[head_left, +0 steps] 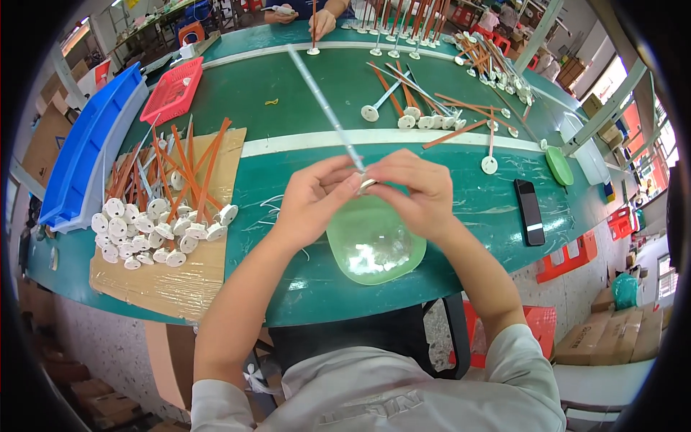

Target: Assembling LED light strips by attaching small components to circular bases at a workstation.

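Two hands of yours meet just beyond the translucent pale-green bowl-like plastic piece (pixel 378 263) on the green desk (pixel 302 306). Your left hand (pixel 309 201) has its grip pinched closed around the near end of a long, slim, silvery-blue rod (pixel 322 105), which slants up and away to the left. Your right hand (pixel 417 191) has its grip closed on a small off-white disc (pixel 368 185) at that same end; your fingers hide how the two meet. By my judgement this piece is midway: both hands are on it, and it isn't set down. Left of the bowl-like piece lies a heap of brown and silvery rods with white round bases (pixel 140 227), apparently already joined; beyond it, to the right, lie more white-based rods (pixel 432 122). Which are finished and which remain, you can't tell from here.
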